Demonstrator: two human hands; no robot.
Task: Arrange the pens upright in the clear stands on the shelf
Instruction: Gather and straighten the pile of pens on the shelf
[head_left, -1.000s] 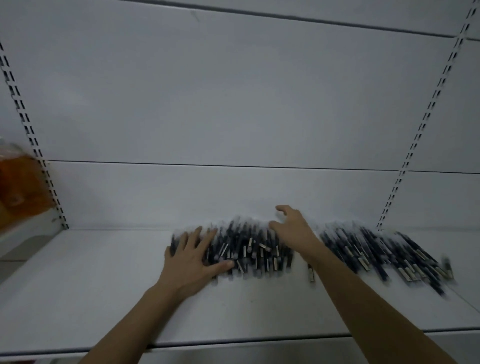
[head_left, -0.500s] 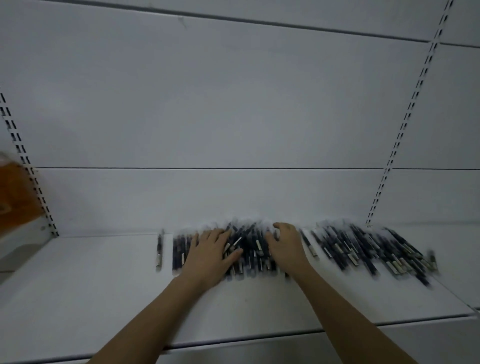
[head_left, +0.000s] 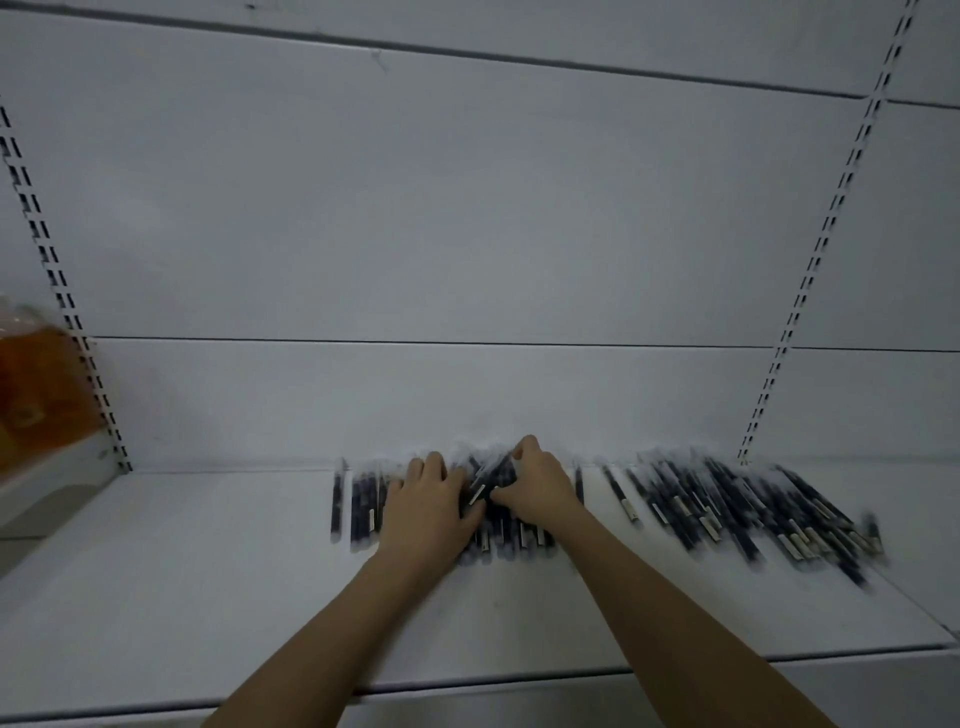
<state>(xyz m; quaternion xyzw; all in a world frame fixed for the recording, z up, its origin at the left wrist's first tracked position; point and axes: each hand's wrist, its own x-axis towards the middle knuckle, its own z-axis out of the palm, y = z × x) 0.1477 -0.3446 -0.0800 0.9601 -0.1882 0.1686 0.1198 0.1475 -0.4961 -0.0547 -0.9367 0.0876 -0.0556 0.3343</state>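
A white back wall (head_left: 467, 208) with slotted uprights (head_left: 810, 280) rises behind a broad white shelf (head_left: 182, 597). At the far left edge sits something orange and blurred (head_left: 36, 384) — I cannot tell what it is. Along the back of the shelf lie the pens (head_left: 727, 509), dark-barrelled, flat on their sides in two loose heaps: one spreads toward the right end, the other sits mid-shelf under the person's arms. No pen stands upright. The left hand (head_left: 428, 512) rests palm-down on the middle heap, fingers extended over the barrels, thumb out to the side. The right hand (head_left: 535, 488), just beside it, has its fingers curled into the pile, pinching a pen (head_left: 480, 486) that tilts up between the two hands. One single pen (head_left: 336, 501) lies apart at the heap's left edge.
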